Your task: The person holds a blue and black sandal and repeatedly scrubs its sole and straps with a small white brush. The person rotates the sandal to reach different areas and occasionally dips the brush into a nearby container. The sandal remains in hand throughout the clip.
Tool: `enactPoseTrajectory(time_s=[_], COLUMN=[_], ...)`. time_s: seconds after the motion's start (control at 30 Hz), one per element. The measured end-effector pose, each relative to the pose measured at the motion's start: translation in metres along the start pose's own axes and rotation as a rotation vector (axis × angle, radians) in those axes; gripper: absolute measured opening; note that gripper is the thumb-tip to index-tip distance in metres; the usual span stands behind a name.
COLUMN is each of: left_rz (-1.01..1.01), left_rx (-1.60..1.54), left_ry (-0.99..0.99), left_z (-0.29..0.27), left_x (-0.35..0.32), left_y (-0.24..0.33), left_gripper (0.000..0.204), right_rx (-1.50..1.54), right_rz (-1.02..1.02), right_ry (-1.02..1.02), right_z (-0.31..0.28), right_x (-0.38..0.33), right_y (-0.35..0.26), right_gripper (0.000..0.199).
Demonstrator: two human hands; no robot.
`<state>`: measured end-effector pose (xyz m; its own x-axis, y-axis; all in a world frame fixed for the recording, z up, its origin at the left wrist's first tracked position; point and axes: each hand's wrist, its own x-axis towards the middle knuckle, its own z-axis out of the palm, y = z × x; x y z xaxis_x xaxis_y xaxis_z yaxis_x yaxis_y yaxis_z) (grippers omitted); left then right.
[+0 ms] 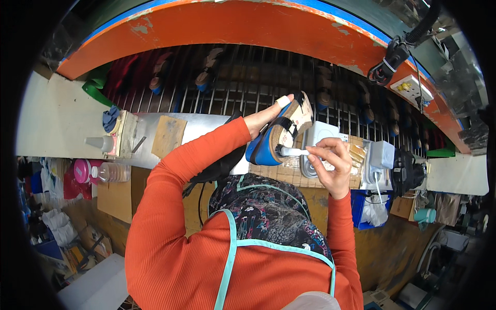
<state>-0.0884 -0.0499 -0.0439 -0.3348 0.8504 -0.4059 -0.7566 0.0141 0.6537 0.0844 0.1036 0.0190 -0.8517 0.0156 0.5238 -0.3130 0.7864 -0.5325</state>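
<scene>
At frame centre, head view: a person in an orange ribbed sleeve and a patterned apron is working over a bench.
Left hand (pixel 263 120): gripping the blue-soled sandal with black straps and a tan footbed (pixel 281 135), holding it tilted up just above frame centre.
Right hand (pixel 330 160): closing its fingers around a white-handled brush (pixel 294 152), whose tip is touching the sandal's sole edge.
Bench: a white box-shaped device (pixel 320 135) is sitting just behind the hands.
Left of frame: a clear plastic bottle with a pink cap (pixel 103 171) is lying on its side.
Upper frame: an orange curved panel (pixel 243 26) is arching over a metal rod rack (pixel 248 88).
</scene>
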Motion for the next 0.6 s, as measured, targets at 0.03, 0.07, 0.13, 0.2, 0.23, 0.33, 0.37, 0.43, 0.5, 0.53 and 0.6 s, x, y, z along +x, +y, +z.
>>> enactPoseTrajectory(time_s=[0.03, 0.07, 0.13, 0.2, 0.23, 0.33, 0.37, 0.43, 0.5, 0.53, 0.6], left_rz=[-0.020, -0.047, -0.104, -0.112, -0.200, -0.296, -0.324, -0.619, -0.607, -0.616, -0.624], left_rx=[-0.056, -0.133, -0.099, -0.149, -0.185, -0.225, -0.237, -0.572, -0.668, -0.712, -0.739], left_ry=[-0.047, -0.120, -0.084, -0.190, -0.173, -0.477, -0.581, -0.716, -0.858, -0.880, -0.974], left_z=[-0.002, -0.006, -0.012, -0.019, -0.023, -0.037, -0.040, -0.041, -0.036, -0.030, -0.027], left_x=[-0.002, -0.006, -0.008, -0.012, -0.015, -0.024, -0.024, -0.024, -0.022, -0.020, -0.023], left_y=[-0.004, -0.008, -0.017, -0.029, -0.035, -0.050, -0.054, -0.064, -0.075, -0.082, -0.086], left_gripper=[0.066, 0.062, 0.064, 0.059, 0.057, 0.058, 0.059, 0.072, 0.076, 0.078, 0.083], right_rx=[0.027, 0.055, 0.063, 0.087, 0.117, 0.162, 0.163, 0.169, 0.198, 0.215, 0.213], right_rz=[-0.013, -0.024, -0.120, -0.177, -0.203, -0.201, -0.221, -0.258, -0.287, -0.294, -0.326], right_ry=[-0.004, -0.008, -0.035, -0.084, -0.086, -0.162, -0.186, -0.244, -0.271, -0.288, -0.316], right_z=[0.001, 0.003, 0.005, 0.007, 0.010, 0.015, 0.016, 0.017, 0.019, 0.020, 0.021], right_x=[0.004, 0.008, 0.018, 0.027, 0.031, 0.040, 0.043, 0.048, 0.053, 0.054, 0.058], right_y=[0.001, 0.001, 0.004, 0.007, 0.008, 0.009, 0.010, 0.012, 0.013, 0.014, 0.014], right_gripper=[0.021, 0.021, 0.020, 0.020, 0.020, 0.019, 0.019, 0.019, 0.019, 0.019, 0.020])
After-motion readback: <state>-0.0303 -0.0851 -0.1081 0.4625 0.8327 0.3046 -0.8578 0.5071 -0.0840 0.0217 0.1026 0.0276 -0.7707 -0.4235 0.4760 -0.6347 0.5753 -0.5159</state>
